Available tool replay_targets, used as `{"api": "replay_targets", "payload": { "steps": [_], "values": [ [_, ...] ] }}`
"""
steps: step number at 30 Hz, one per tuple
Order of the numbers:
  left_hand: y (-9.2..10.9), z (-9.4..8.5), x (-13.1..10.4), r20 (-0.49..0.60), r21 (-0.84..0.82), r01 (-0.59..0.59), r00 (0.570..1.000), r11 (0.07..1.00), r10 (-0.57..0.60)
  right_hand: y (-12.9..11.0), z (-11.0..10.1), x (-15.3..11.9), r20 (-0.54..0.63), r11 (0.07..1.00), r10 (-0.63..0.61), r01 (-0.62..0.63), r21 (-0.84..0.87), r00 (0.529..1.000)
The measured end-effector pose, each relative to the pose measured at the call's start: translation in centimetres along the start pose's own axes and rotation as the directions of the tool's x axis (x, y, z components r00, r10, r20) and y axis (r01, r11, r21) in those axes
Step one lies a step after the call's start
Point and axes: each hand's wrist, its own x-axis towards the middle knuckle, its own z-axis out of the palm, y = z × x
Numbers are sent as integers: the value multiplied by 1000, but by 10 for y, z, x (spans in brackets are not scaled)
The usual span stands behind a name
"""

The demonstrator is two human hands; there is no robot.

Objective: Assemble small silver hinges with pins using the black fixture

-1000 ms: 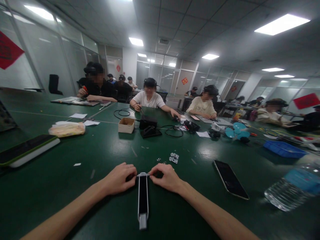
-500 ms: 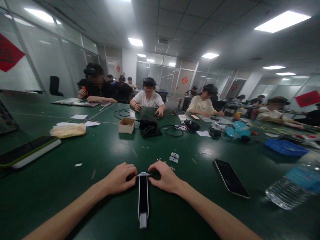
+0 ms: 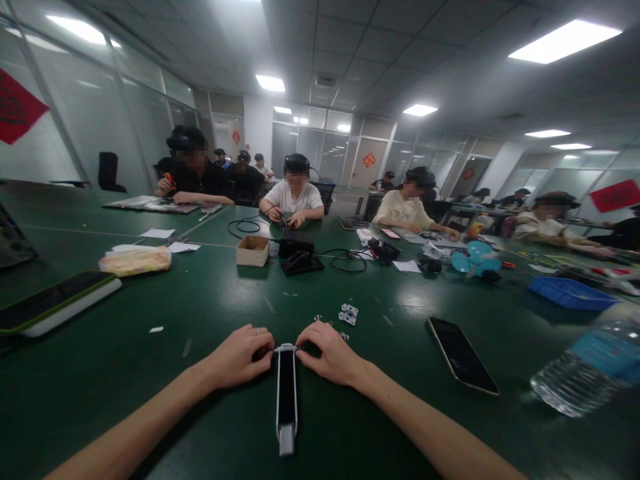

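Left hand (image 3: 243,355) and right hand (image 3: 327,352) pinch the far end of a long black bar (image 3: 287,393); it lies flat on the green worktop (image 3: 210,307). Small metal parts (image 3: 349,314) rest just beyond; a phone (image 3: 463,364) lies to the right.

Glossy black bar (image 3: 287,393) with silvery metal-looking edges on a smooth, faintly shiny green tabletop (image 3: 215,300)

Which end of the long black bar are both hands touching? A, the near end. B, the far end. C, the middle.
B: the left hand and right hand meet at the far end of the bar; its near end lies free.
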Motion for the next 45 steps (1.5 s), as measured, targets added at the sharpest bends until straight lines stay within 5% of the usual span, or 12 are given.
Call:
{"api": "replay_targets", "payload": {
  "steps": [16, 25, 33, 45],
  "values": [
    [0, 0, 0, 6, 26, 6, 1000, 1000, -6, 2, 3, 0, 2, 996, -76, 76, -53, 997],
    [-2, -3, 0, 37, -6, 5, 999, 1000, -5, 34, -37, -1, -265, 965, -22, -49, -258, 964],
    [-6, 0, -1, 31, 1, 23, 999, 1000, -23, 46, -53, -5, 85, 907, 62, -21, -421, 994],
    [-12, 5, 3, -62, 67, 96, 994, 993, -92, 40, -49, -3, 187, 868, 278, -163, -468, 942]
  ]
}}
